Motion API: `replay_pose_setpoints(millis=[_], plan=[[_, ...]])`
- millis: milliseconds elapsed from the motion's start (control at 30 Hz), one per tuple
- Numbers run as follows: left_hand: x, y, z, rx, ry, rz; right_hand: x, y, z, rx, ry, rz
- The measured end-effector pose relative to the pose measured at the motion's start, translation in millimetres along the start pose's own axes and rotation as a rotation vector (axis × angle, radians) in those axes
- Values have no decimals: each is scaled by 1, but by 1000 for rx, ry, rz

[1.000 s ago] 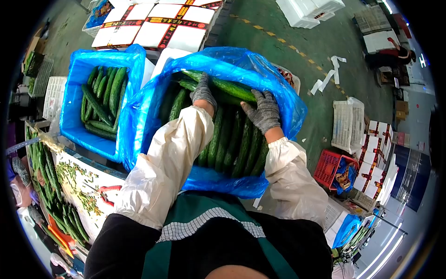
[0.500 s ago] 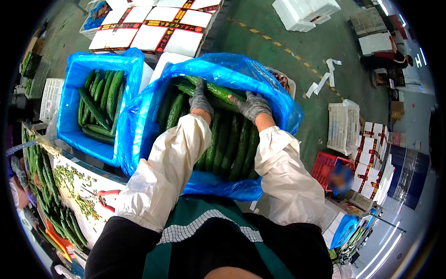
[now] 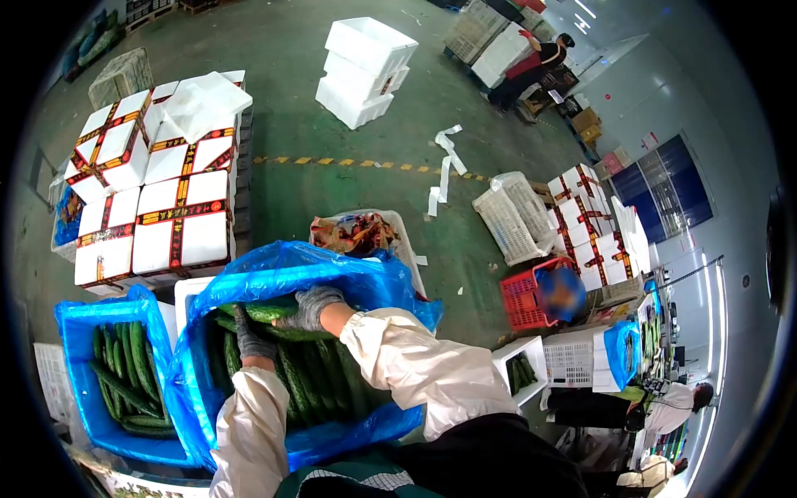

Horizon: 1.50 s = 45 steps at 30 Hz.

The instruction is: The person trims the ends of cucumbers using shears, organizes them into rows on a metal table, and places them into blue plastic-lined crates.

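A large box lined with blue plastic (image 3: 365,278) is packed with long green cucumbers (image 3: 311,378). My left hand (image 3: 251,339), in a grey glove, lies over the cucumbers near the box's left part, its fingers pointing away from me. My right hand (image 3: 314,309), also gloved in grey, is closed round one end of a cucumber (image 3: 272,312) that lies crosswise on top near the far side. Whether the left fingers grip anything is hard to see. To the left, a smaller blue-lined box (image 3: 75,390) holds more cucumbers.
White taped boxes (image 3: 183,220) are stacked behind the blue-lined boxes. A white basket of wrappers (image 3: 357,234) touches the far side. Further right are a red crate (image 3: 521,300), a white crate (image 3: 513,220) and a box of cucumbers (image 3: 521,371). Several people work at the right.
The view has swung up and to the right, showing more floor and people. Both hands stay at the top cucumbers, and the right hand is now nearer the left one.
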<state>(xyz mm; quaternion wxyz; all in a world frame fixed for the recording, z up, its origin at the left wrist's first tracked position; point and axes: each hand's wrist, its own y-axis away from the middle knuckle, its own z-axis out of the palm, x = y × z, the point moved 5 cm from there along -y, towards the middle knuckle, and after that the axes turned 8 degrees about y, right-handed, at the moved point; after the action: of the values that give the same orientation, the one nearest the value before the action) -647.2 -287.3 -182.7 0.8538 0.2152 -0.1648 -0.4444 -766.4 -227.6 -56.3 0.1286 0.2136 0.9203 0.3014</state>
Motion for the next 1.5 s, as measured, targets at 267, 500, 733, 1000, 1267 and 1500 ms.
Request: replay_pose_setpoints(millis=[267,500,733,1000,1267,1500], plan=[[-8,14,11,-74,118,-109,-2,-10,28,-54,72,15],[-3,22,-13,87,105,66,-19,27,42,-89,-149,87],[-5,69,-3,35,29,-104,-39,81,82,225,-173,170],[-22,103,9,-16,3,-187,-44,145,78,439,-332,113],[-54,143,39,-166,-159,-330,-42,211,79,757,-361,-5],[-28,180,79,-444,-137,-272,-64,238,67,976,-381,-118]])
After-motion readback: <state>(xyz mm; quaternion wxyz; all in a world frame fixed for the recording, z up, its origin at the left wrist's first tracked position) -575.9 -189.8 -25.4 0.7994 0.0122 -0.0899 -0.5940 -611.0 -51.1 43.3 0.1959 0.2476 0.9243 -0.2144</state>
